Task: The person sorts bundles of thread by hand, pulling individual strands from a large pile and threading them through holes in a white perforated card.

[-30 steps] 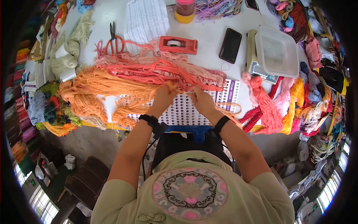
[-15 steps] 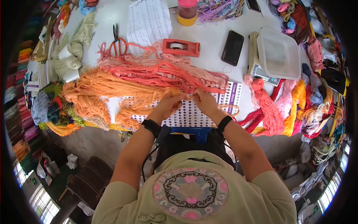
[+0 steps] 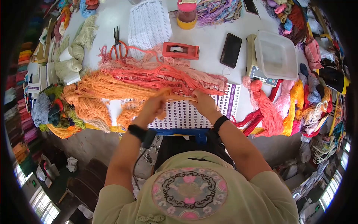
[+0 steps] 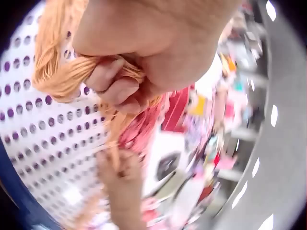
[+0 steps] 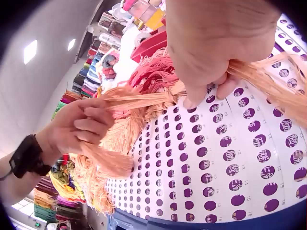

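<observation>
Orange yarn (image 3: 112,86) lies in a long loose bundle across the left of the table, and one strand stretches between the two hands. The left hand (image 3: 153,106) has its fingers curled round this yarn; in the left wrist view the orange yarn (image 4: 57,79) loops out of the fist. The right hand (image 3: 203,104) pinches the other end of the taut strand, and in the right wrist view yarn (image 5: 273,88) trails out past that hand (image 5: 220,43). Beneath both hands is a white sheet with rows of purple dots (image 3: 182,115). Coral and pink yarn (image 3: 164,72) lies just beyond.
Scissors (image 3: 117,46), a red tape dispenser (image 3: 181,50), a phone (image 3: 231,50) and a scale (image 3: 251,69) with a clear plastic tub (image 3: 276,56) stand farther back. Yarn hanks of many colours, including a red one (image 3: 266,108), line both sides. A printed paper (image 3: 150,26) lies behind the scissors.
The left hand has moved left and toward the body, away from the right hand, with yarn in its grip. The strand between the hands is longer and taut. The right hand has barely moved.
</observation>
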{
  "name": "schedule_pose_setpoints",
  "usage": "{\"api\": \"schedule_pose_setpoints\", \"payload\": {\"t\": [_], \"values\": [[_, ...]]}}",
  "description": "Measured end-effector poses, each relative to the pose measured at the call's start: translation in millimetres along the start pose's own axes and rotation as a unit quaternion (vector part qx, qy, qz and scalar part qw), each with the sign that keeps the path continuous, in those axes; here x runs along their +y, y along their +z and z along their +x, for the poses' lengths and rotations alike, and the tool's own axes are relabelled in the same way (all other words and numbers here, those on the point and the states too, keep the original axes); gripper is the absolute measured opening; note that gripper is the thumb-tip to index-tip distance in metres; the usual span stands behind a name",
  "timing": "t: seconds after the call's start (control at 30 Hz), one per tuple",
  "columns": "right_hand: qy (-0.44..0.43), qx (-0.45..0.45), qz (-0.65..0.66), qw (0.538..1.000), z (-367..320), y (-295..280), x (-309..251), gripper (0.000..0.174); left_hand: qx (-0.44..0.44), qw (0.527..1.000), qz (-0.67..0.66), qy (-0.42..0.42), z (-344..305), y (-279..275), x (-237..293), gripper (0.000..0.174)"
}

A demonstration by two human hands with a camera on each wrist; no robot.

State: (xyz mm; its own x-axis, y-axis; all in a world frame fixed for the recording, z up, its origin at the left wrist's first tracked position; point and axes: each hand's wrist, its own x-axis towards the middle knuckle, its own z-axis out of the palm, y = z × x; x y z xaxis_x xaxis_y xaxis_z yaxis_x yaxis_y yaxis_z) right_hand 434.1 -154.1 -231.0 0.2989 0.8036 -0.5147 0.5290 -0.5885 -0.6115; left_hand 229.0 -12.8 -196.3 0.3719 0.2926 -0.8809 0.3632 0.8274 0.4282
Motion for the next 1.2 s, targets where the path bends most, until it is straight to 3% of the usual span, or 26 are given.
{"api": "schedule_pose_setpoints", "payload": {"t": [0.03, 0.13, 0.23, 0.3, 0.33, 0.4, 0.47, 0.5, 0.53, 0.57, 0.6, 0.63, 0.7, 0.8, 0.87, 1.03, 1.1, 1.17, 1.2], "values": [[0.001, 0.003, 0.001, 1.0, 0, 1, -1, 0.03, -0.006, 0.994, -0.113, 0.011, -10, -20, 6, 0.017], [0.011, 0.014, 0.003, 1.0, 2, 2, 1, 0.03, 0.007, 0.982, -0.184, 0.038, -51, -77, 41, 0.019], [0.019, 0.007, 0.01, 1.0, 1, 3, -1, 0.028, 0.035, 0.957, -0.251, 0.139, -76, -130, 72, 0.017], [0.02, 0.026, -0.016, 0.999, 0, 4, -4, 0.028, 0.115, 0.932, -0.228, 0.256, -87, -150, 83, 0.013], [0.03, 0.018, -0.013, 0.999, -1, 4, -6, 0.028, 0.114, 0.932, -0.226, 0.261, -89, -155, 82, 0.013], [0.033, 0.036, -0.013, 0.999, 1, 12, -5, 0.027, 0.301, 0.905, -0.079, 0.288, -107, -121, 90, 0.025], [0.015, 0.06, 0.009, 0.998, -4, 16, -9, 0.027, 0.111, 0.949, -0.019, 0.293, -115, -111, 72, 0.036], [0.008, 0.063, 0.007, 0.998, -5, 19, -11, 0.027, 0.064, 0.963, -0.014, 0.263, -121, -94, 67, 0.032], [-0.035, 0.085, 0.034, 0.995, -4, 25, -13, 0.028, 0.076, 0.962, -0.01, 0.262, -132, -62, 63, 0.029], [-0.077, 0.108, 0.06, 0.989, -5, 29, -18, 0.029, 0.013, 0.955, -0.007, 0.297, -135, -46, 52, 0.032], [-0.078, 0.119, 0.161, 0.977, -20, 21, -46, 0.027, 0.003, 0.949, 0.021, 0.314, -140, -28, 48, 0.029], [-0.086, 0.123, 0.155, 0.976, -35, 11, -75, 0.027, 0.011, 0.952, -0.013, 0.305, -150, -8, 45, 0.031], [-0.07, 0.052, 0.459, 0.884, -68, -10, -131, 0.018, -0.073, 0.933, -0.059, 0.346, -163, 11, 39, 0.035], [-0.094, -0.024, 0.488, 0.867, -126, -49, -208, 0.01, -0.143, 0.908, -0.113, 0.378, -196, 21, 38, 0.037], [-0.128, -0.01, 0.494, 0.86, -134, -43, -217, 0.01, -0.227, 0.921, -0.069, 0.309, -213, 17, 39, 0.041], [-0.147, -0.005, 0.544, 0.826, -164, -46, -238, 0.012, -0.24, 0.892, -0.107, 0.369, -251, 8, 38, 0.048], [-0.162, 0.002, 0.515, 0.842, -176, -44, -248, 0.012, -0.239, 0.889, -0.101, 0.377, -256, 3, 35, 0.048], [-0.173, 0.013, 0.486, 0.857, -182, -40, -251, 0.011, -0.228, 0.909, 0.033, 0.348, -254, -1, 30, 0.048], [-0.201, 0.009, 0.476, 0.856, -181, -37, -249, 0.012, -0.231, 0.903, 0.028, 0.36, -255, -1, 30, 0.048]]}}
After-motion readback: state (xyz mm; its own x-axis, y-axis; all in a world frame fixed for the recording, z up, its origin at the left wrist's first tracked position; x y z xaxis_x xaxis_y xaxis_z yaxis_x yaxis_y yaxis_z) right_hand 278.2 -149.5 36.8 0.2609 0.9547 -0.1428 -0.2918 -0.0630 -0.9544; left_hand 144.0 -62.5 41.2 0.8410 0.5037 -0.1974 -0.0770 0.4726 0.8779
